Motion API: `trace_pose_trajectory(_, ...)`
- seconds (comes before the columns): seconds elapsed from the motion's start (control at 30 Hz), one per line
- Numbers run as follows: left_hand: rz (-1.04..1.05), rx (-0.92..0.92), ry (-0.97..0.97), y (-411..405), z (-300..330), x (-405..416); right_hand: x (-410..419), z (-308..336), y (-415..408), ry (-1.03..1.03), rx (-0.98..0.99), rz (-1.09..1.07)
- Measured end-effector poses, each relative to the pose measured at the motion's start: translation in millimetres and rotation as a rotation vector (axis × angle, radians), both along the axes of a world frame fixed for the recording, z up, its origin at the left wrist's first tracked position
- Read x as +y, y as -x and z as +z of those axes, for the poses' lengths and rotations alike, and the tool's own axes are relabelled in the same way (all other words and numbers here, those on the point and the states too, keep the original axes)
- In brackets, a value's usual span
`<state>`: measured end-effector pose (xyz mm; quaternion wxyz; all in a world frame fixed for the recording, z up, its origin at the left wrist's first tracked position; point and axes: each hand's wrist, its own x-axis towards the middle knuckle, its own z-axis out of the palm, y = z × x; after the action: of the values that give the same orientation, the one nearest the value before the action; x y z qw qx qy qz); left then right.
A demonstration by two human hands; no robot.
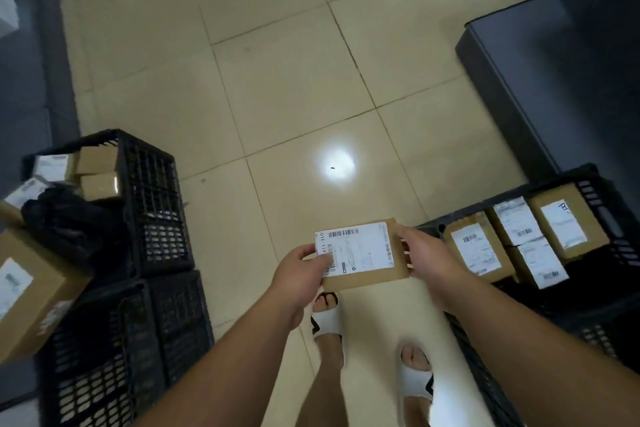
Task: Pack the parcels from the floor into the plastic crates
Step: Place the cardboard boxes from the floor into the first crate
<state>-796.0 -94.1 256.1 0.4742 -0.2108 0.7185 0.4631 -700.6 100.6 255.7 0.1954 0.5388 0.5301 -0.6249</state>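
Observation:
A small brown cardboard parcel [363,255] with a white shipping label is held in the air above the tiled floor, just left of the right-hand crate. My left hand [299,274] grips its left end, thumb on the label. My right hand [429,263] grips its right end with curled fingers. The black plastic crate [620,246] at the right holds several labelled brown parcels [476,250] laid flat. A second black crate [152,191] at the left holds brown boxes [98,170] and a black bag [65,222].
More black crates [138,340] stand stacked at the lower left, with a large brown box [31,291] leaning on them. A dark cabinet [554,80] fills the upper right, a dark wall the far left. My sandalled feet [329,319] stand below the parcel.

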Motion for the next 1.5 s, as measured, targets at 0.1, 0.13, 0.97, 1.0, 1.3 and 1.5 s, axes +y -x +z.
trace_pose_trajectory(0.1,-0.073,0.0,-0.005,24,2,13,7,3,12,-0.004,-0.005,-0.064)
trace_pose_trajectory(0.13,-0.102,0.003,-0.006,31,4,20,12,3,12,-0.007,-0.003,-0.095)
trace_pose_trajectory(0.97,-0.97,0.182,0.072,-70,-19,353,189,-50,-180,0.127,-0.027,-1.044)
trace_pose_trajectory(1.0,-1.014,0.193,0.062,-80,-22,364,193,-52,-190,0.129,-0.024,-1.066)
trace_pose_trajectory(1.3,-1.235,0.198,0.085,-137,-68,434,230,-92,-242,0.111,-0.036,-1.19)
trace_pose_trajectory(1.5,-1.301,0.244,0.147,-153,-110,468,249,-127,-242,0.117,-0.023,-1.228)
